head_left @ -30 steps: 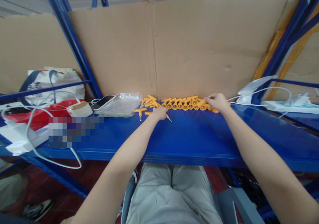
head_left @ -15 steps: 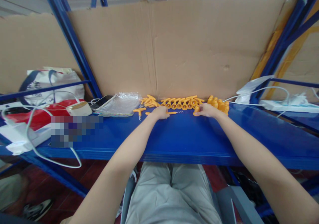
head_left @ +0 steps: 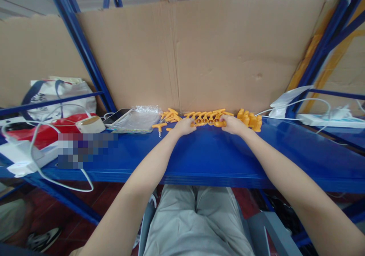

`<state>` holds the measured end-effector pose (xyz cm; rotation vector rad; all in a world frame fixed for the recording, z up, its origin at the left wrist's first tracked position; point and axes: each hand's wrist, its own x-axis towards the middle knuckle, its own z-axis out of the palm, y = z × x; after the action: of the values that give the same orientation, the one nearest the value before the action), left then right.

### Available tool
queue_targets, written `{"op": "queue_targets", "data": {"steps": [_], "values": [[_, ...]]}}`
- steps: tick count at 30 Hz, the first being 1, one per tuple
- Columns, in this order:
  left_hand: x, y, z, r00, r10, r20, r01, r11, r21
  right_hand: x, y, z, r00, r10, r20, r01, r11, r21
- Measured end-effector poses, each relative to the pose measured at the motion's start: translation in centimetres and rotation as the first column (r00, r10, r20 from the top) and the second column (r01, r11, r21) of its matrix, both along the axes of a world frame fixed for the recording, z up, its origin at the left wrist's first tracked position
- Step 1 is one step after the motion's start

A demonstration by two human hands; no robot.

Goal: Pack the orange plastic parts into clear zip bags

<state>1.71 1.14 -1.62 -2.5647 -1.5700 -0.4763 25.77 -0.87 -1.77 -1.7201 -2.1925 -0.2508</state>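
My left hand (head_left: 184,127) and my right hand (head_left: 232,124) meet near the back of a blue shelf (head_left: 216,157), both closed around one small orange plastic piece (head_left: 219,124) between them. Behind them a row of orange T-handled corkscrews (head_left: 207,116) lies against the cardboard backing (head_left: 216,54). A few loose ones (head_left: 169,116) sit to the left of my left hand. A small group of orange caps (head_left: 251,119) stands just right of my right hand.
A clear plastic bag (head_left: 139,118) and a phone (head_left: 117,116) lie left of the corkscrews. Further left are a white cable (head_left: 37,134), a white charger, a red item and a tote bag (head_left: 59,92). White cables and a power strip (head_left: 327,120) sit at the right. Blue rack uprights flank the shelf.
My right hand left the right end of the row and came left with an orange piece to meet my left hand. The orange caps at the right are now uncovered.
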Motion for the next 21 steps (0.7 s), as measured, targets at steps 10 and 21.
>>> {"op": "queue_targets", "data": {"steps": [10, 21], "values": [[0.0, 0.2, -0.2, 0.999, -0.028, 0.045, 0.026, 0.999, 0.033, 0.2, 1.4, -1.0, 0.945, 0.294, -0.143, -0.275, 0.951, 0.139], [0.0, 0.3, -0.2, 0.972, -0.133, 0.196, 0.111, 0.987, 0.116, 0.2, 2.4, -1.9, 0.833, 0.494, -0.250, -0.405, 0.851, 0.335]]}}
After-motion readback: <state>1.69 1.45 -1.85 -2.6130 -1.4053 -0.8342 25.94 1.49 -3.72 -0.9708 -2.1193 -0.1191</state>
